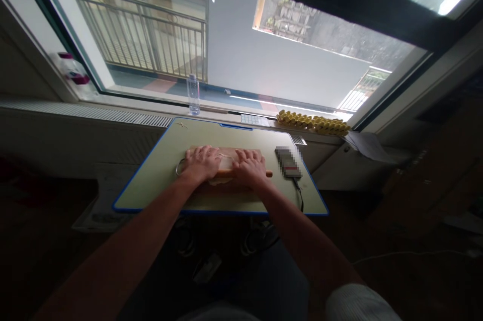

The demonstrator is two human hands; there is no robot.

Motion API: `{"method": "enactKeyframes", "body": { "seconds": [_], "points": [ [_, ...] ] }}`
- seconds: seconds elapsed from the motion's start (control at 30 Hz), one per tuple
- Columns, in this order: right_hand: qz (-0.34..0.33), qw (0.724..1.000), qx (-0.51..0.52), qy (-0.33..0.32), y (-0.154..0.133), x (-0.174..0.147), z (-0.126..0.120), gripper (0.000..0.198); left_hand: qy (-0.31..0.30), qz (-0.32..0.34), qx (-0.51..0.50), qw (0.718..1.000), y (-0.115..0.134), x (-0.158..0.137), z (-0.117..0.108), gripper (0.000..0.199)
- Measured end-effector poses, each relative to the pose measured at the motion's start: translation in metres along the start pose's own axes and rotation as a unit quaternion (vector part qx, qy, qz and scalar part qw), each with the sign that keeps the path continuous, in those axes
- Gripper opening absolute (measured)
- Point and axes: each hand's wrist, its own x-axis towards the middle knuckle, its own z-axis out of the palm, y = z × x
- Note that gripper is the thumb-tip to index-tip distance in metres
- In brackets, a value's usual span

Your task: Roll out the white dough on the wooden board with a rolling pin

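Note:
A wooden rolling pin (225, 173) lies crosswise on a wooden board (211, 189), over a sheet of pale dough (226, 161). My left hand (203, 161) rests palm down over the pin's left part, fingers stretched forward and slightly apart. On the right part my right hand (249, 164) lies the same way, its fingers spread. The pin's right end sticks out past that hand; its left end is hidden. Between the hands the dough shows, with a thin pale strand across its far side. A metal ring handle shows at the board's left side.
A blue-edged table (158, 170) carries the board. Toward its right lies a blurred dark device (289, 162) with a black cable. Along the windowsill stand a clear bottle (193, 95), a calculator-like keypad (254, 119) and a yellow egg carton (313, 122). Another bottle (77, 75) is far left.

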Motion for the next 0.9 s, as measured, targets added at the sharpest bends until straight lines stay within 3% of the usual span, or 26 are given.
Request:
{"method": "enactKeyframes", "body": {
  "seconds": [0.23, 0.6, 0.73, 0.9],
  "points": [
    [0.014, 0.998, 0.033, 0.049, 0.004, -0.010, 0.006, 0.065, 0.087, 0.012, 0.009, 0.996, -0.004, -0.016, -0.001, 0.055],
    [0.024, 0.999, 0.022, 0.011, 0.002, 0.006, -0.001, 0.066, 0.033, 0.030, 0.012, 0.999, -0.007, 0.008, -0.004, 0.059],
    [0.013, 0.999, 0.028, -0.016, 0.003, 0.017, -0.003, 0.064, -0.018, 0.023, 0.008, 1.000, -0.010, 0.023, -0.004, 0.064],
    [0.005, 0.999, 0.034, -0.006, 0.003, 0.027, -0.006, 0.063, -0.038, 0.021, 0.006, 0.999, -0.011, 0.036, -0.007, 0.066]
  ]
}}
